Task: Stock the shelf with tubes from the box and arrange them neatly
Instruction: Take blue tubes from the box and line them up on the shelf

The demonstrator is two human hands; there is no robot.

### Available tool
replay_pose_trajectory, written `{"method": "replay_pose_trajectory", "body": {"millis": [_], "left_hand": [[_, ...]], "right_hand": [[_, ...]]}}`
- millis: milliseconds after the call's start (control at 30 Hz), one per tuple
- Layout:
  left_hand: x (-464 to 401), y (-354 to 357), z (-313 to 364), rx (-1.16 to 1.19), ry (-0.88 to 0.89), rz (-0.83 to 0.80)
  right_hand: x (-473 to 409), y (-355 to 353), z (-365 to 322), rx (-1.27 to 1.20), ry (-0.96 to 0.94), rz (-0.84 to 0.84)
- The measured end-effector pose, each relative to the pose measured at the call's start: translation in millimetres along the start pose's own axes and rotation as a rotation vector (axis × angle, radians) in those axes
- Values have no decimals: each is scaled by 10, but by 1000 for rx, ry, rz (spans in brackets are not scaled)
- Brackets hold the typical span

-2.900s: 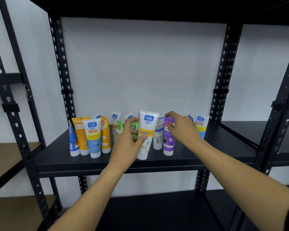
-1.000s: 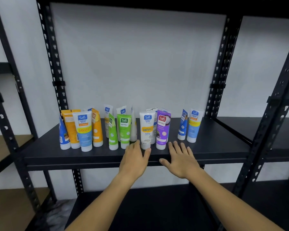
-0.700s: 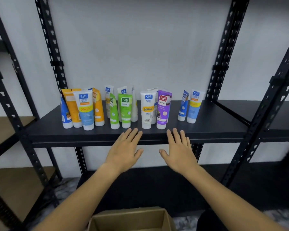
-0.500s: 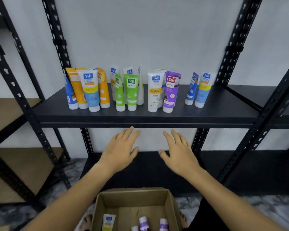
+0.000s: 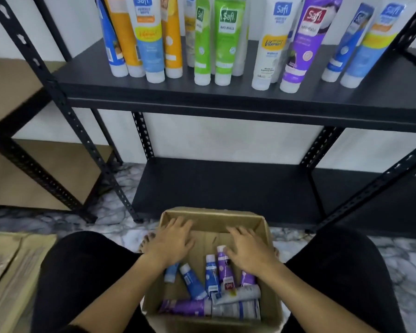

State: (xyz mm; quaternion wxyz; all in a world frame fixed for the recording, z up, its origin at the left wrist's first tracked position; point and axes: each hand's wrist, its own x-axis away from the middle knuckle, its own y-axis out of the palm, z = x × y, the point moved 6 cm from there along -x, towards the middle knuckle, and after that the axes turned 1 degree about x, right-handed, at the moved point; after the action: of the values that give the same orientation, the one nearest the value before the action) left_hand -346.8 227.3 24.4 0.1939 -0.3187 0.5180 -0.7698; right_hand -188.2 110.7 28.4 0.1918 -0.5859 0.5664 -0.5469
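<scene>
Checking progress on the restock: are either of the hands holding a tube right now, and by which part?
Nothing is held. The left hand and right hand are spread open over the tubes in the box.

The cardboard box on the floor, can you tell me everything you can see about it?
The cardboard box is plain brown, open at the top, and sits on the marble-patterned floor between the person's knees, below the black shelf. Inside, tubes lie jumbled flat: blue, purple and pale grey ones with white caps. Both hands reach into it, the left hand and right hand, fingers spread and flat, gripping nothing yet. Part of its bare bottom shows.
</scene>
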Motion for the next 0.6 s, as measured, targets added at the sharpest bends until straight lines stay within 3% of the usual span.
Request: {"method": "replay_pose_trajectory", "body": {"millis": [133, 367, 600], "left_hand": [[-24, 323, -88, 60, -67, -114], [-148, 872, -142, 110, -6, -283], [-250, 1256, -165, 41, 66, -382]], "right_hand": [[-63, 418, 151, -22, 75, -203], [-193, 818, 285, -12, 108, -386], [-315, 993, 436, -37, 139, -452]]}}
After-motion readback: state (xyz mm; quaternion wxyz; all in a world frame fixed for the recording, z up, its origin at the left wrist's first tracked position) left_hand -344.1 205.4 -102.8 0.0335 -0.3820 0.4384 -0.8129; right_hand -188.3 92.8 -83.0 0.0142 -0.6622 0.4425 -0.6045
